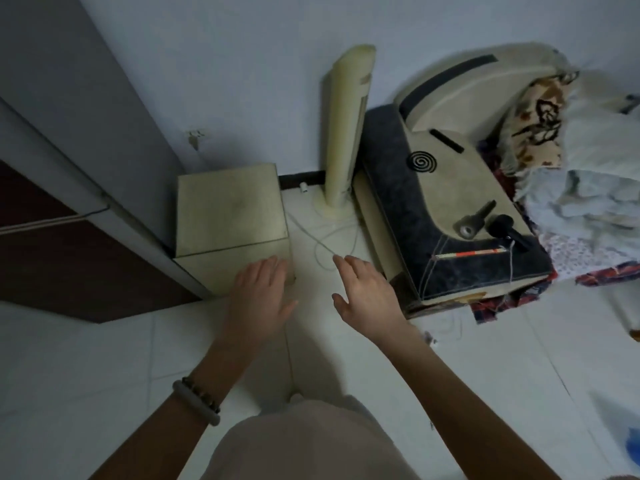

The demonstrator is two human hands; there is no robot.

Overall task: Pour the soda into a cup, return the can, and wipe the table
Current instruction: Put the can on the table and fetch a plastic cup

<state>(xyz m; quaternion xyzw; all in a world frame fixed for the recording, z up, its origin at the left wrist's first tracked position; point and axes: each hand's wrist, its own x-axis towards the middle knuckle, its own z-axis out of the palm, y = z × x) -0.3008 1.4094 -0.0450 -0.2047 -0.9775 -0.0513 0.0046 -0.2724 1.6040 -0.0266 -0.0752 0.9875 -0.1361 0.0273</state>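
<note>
Both hands are held out flat and nothing's gripped. The left hand (259,294), fingers straight and close together, is laid over the front corner of a small beige cabinet (225,206), though actual contact can't be made out. The right hand (369,296) is spread wide above the tiled floor (104,358), between the cabinet and a sofa arm (450,216). Where the soda can is can't be told from this view.

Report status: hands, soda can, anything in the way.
Left hand open, empty, near beige cabinet. Right hand open, empty, above floor. Soda can and cup not in view. White cord loose on floor ahead.
</note>
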